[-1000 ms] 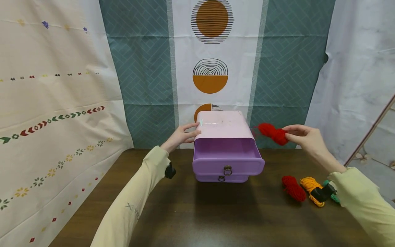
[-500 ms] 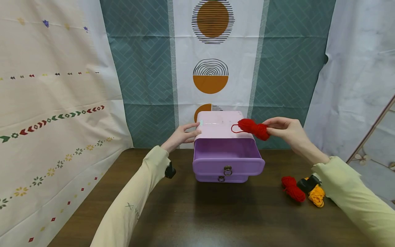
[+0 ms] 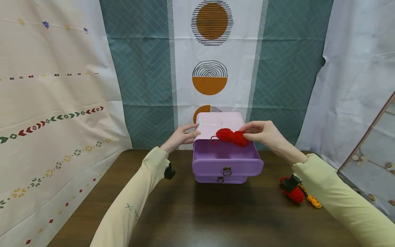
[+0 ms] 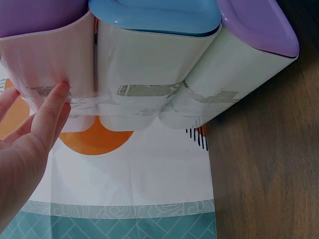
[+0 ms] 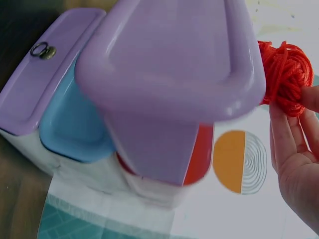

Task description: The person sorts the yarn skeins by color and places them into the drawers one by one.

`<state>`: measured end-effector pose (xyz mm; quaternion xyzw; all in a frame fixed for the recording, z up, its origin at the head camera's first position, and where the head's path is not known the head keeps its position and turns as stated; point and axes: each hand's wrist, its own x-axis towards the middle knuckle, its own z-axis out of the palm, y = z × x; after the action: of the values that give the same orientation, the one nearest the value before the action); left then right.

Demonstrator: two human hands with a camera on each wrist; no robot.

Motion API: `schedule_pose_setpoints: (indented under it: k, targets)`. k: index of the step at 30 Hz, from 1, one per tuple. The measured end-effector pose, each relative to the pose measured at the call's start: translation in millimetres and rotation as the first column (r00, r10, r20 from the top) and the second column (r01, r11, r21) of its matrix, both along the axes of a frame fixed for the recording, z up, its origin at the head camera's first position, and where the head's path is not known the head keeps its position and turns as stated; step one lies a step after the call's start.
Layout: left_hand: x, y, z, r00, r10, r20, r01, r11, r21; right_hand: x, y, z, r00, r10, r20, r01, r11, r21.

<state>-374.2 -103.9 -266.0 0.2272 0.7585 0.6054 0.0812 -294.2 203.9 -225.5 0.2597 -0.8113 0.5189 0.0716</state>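
Note:
A stacked drawer unit with a pale pink top [image 3: 220, 120] stands on the table, its upper purple drawer [image 3: 228, 168] pulled out. The left hand [image 3: 182, 137] rests its spread fingers on the unit's left side; the left wrist view shows this hand [image 4: 30, 134] against the pink casing [image 4: 55, 59]. Above the open drawer, the right hand [image 3: 265, 135] pinches a red yarn bundle [image 3: 231, 136] by its right end. In the right wrist view, the red yarn [image 5: 286, 77] sits between thumb and fingers of the right hand [image 5: 299, 154], beside the drawer front [image 5: 174, 64].
Another red yarn bundle [image 3: 294, 193] and an orange one [image 3: 314, 201] lie on the table [image 3: 185, 219] to the right, partly covered by the right wrist's camera. Lower in the stack are a blue drawer [image 5: 77, 124] and another purple drawer [image 5: 50, 69]. Patterned cloths hang behind and at both sides.
The right hand has moved left with the red yarn, from right of the unit to over the open drawer. The left hand has stayed on the unit's side.

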Motion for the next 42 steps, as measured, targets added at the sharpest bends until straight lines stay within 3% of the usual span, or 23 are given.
schedule_pose_setpoints:
  k: [6, 13, 20, 24, 29, 36, 42]
  targets:
    - [0.8, -1.2, 0.5, 1.000, 0.000, -0.002, 0.000, 1.000, -0.011, 0.3, -18.0, -1.5, 0.997, 0.071, 0.009, -0.071, 0.997, 0.021]
    - [-0.6, -1.5, -0.8, 1.000, -0.006, -0.003, 0.006, 1.000, -0.012, -3.9, -33.1, -5.1, 0.993, 0.114, -0.029, -0.109, 0.983, 0.148]
    - [-18.6, -3.2, -15.6, 1.000, 0.030, -0.003, -0.029, 1.000, 0.003, -6.6, -40.5, -6.7, 0.992, 0.119, -0.041, -0.108, 0.970, 0.218]
    - [-21.1, -2.9, -18.3, 0.999, 0.039, -0.011, -0.039, 0.999, 0.012, -7.6, -41.2, -5.6, 0.993, 0.116, -0.025, -0.107, 0.965, 0.238]
    - [-20.8, -2.2, -18.2, 0.999, 0.037, -0.025, -0.037, 0.999, 0.009, -10.8, -41.9, -4.2, 0.993, 0.118, -0.016, -0.109, 0.958, 0.264]
    - [-19.2, -2.4, -14.4, 1.000, 0.025, -0.005, -0.025, 1.000, 0.004, -19.2, -45.1, -7.0, 0.980, 0.197, -0.038, -0.174, 0.928, 0.330]
    - [-4.5, -1.6, -2.2, 1.000, -0.004, -0.007, 0.004, 1.000, -0.017, -23.0, -48.6, -9.9, 0.975, 0.218, -0.046, -0.183, 0.900, 0.395]
